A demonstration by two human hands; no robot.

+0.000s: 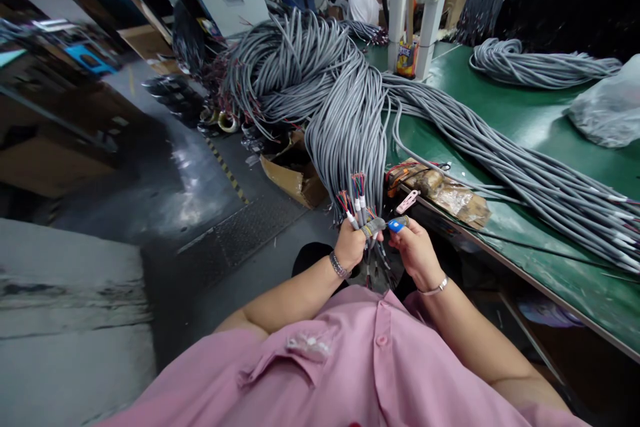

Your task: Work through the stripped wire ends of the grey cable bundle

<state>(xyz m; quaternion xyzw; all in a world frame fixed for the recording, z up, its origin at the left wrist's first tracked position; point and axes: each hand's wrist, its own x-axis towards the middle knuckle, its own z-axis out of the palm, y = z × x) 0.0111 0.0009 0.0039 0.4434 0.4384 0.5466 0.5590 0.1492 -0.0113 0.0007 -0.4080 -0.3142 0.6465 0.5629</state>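
- Grey cables [347, 120] lie heaped and looped ahead of the person, the front bundle hanging down beside the table edge to the two hands; another run stretches right across the tabletop.
- Green table [540, 121], at the right, carries that run.
- Cardboard box [285, 179], open, sits low, just left of the hanging bundle.
- Wooden board [473, 210] lies near the table's edge.
- Left hand [351, 243] has its fingers curled around several cable ends, from which coloured wires [359, 181] fan upward.
- Right hand [417, 250], just beside it, has thumb and index finger pressed together; what they pinch, if anything, is hard to tell.
- Pink object [407, 201] rests near the right hand.
- Blue patch [395, 226] shows at the right thumb's tip, perhaps a covering.
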